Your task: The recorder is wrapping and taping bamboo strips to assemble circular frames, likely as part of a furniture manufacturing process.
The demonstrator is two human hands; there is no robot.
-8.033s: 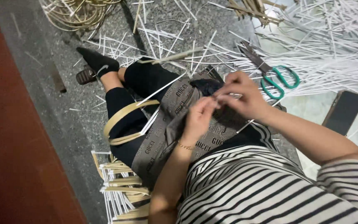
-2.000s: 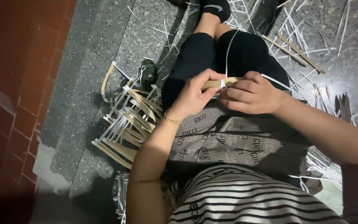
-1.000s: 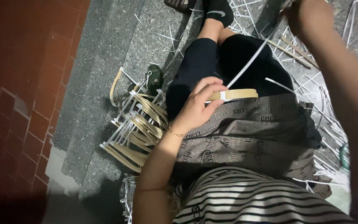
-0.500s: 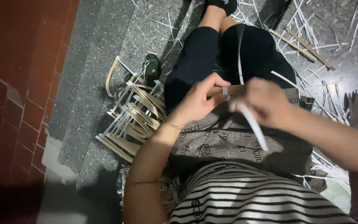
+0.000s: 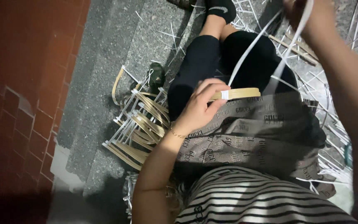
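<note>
2 hands show: 1 left hand and 1 right hand. 1 tan flat strip sits in the left grip. 1 white band runs in 2 strands up to the right grip. 1 gold bracelet is on the left wrist. 1 black sock is in view. 1 stack of woven tan-and-white pieces lies on the floor; its pieces are too tangled to count. The loose white strips are too many to count.
</note>
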